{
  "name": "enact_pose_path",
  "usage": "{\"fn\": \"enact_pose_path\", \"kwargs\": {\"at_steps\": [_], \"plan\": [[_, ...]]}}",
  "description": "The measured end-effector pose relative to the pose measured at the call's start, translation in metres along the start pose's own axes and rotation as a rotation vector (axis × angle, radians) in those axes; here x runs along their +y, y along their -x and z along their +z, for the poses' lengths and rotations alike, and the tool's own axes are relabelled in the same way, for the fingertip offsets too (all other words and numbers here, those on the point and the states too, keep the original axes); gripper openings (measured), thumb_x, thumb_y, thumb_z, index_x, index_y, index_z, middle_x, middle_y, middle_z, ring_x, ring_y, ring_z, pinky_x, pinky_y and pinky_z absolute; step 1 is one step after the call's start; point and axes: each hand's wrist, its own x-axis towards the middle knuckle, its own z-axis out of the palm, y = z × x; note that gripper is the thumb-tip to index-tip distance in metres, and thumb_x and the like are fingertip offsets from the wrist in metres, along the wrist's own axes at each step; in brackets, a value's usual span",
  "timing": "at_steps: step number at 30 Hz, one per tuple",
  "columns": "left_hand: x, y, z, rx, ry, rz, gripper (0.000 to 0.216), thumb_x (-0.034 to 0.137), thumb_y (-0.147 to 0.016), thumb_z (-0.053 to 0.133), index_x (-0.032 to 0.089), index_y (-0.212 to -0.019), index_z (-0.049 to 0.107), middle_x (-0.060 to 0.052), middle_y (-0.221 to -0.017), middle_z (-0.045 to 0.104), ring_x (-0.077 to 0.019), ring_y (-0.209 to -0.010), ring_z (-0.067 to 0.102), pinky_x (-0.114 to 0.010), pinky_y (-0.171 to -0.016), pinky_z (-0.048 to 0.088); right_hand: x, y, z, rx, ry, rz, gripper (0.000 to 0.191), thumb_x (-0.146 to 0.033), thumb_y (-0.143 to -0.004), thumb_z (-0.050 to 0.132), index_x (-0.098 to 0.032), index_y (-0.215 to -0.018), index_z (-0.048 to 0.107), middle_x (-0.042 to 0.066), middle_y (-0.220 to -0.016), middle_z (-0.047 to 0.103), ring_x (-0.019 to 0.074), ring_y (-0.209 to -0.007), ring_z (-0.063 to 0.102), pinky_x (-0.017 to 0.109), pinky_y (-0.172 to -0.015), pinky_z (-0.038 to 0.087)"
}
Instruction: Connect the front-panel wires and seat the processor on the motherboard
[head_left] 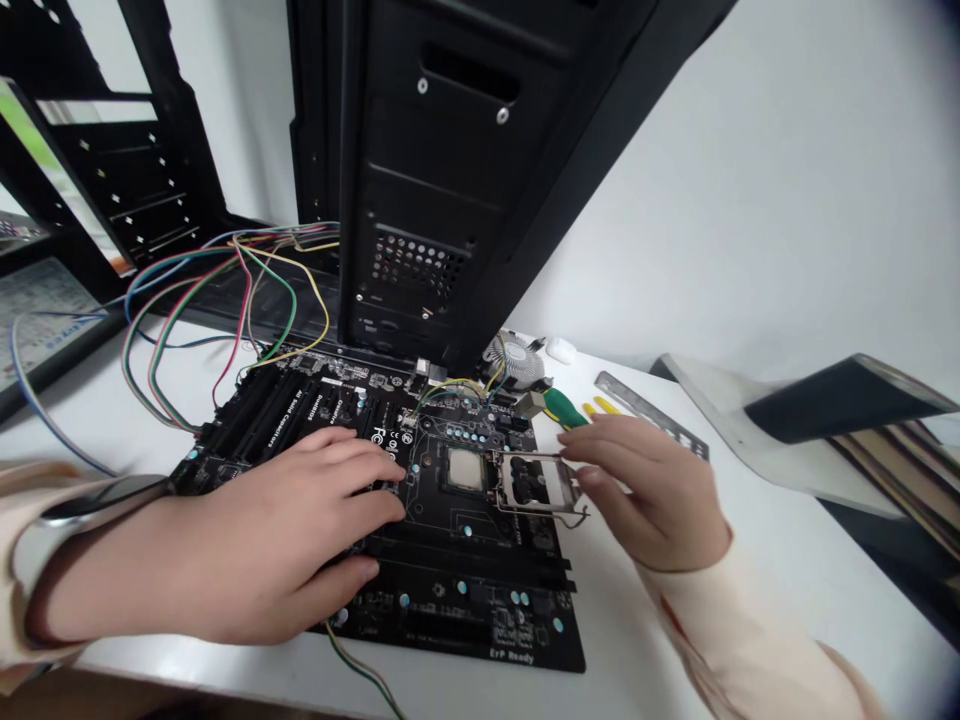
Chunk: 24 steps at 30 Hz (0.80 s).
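Observation:
A black motherboard [555, 645] lies on the white table, its processor [466, 469] seated in the socket. The socket's metal load plate [536, 457] is swung open to the right, with a bent wire lever [574, 517] beside its free end. My right hand [652, 490] has thumb and fingertips closed at the plate's right edge; the fingertips partly hide the contact. Flat on the board left of the socket rests my left hand [300, 540], fingers apart and holding nothing. It covers part of the expansion slots.
Behind the board stands a black computer case [435, 200]. Coloured wires [240, 290] loop at the left. A round heatsink fan [516, 358], a green-handled tool [562, 405] and a dark ruler-like strip [652, 410] lie behind at right. Books [900, 460] sit farther right.

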Motion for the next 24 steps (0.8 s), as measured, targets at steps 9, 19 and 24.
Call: {"fn": "enact_pose_path", "kwargs": {"at_steps": [9, 19, 24], "plan": [[0.001, 0.0, 0.0, 0.02, 0.01, 0.003, 0.024, 0.021, -0.083, 0.055, 0.022, -0.105, 0.062, -0.008, -0.104, 0.064, -0.0255, -0.099, 0.06, -0.039, -0.091, 0.046, -0.006, 0.004, 0.001, 0.048, 0.097, 0.128, 0.018, -0.019, -0.091, 0.045, -0.016, -0.085, 0.062, 0.002, -0.061, 0.064, 0.0146, -0.052, 0.061, 0.025, -0.048, 0.046], [0.001, -0.001, -0.001, 0.026, 0.033, 0.001, 0.024, 0.02, -0.083, 0.054, 0.024, -0.106, 0.062, -0.007, -0.103, 0.064, -0.0255, -0.098, 0.06, -0.04, -0.09, 0.046, -0.012, 0.003, 0.001, 0.071, -0.017, 0.162, 0.017, -0.017, -0.09, 0.044, -0.02, -0.094, 0.06, 0.004, -0.07, 0.065, 0.0162, -0.06, 0.063, 0.026, -0.052, 0.048], [0.0, 0.0, -0.001, 0.029, 0.04, -0.002, 0.025, 0.02, -0.082, 0.055, 0.023, -0.106, 0.062, -0.007, -0.104, 0.064, -0.0255, -0.099, 0.06, -0.04, -0.092, 0.046, -0.013, 0.002, 0.003, 0.056, -0.137, 0.089, 0.024, -0.028, -0.095, 0.041, -0.018, -0.106, 0.059, 0.011, -0.089, 0.066, 0.0218, -0.081, 0.065, 0.034, -0.069, 0.055]]}}
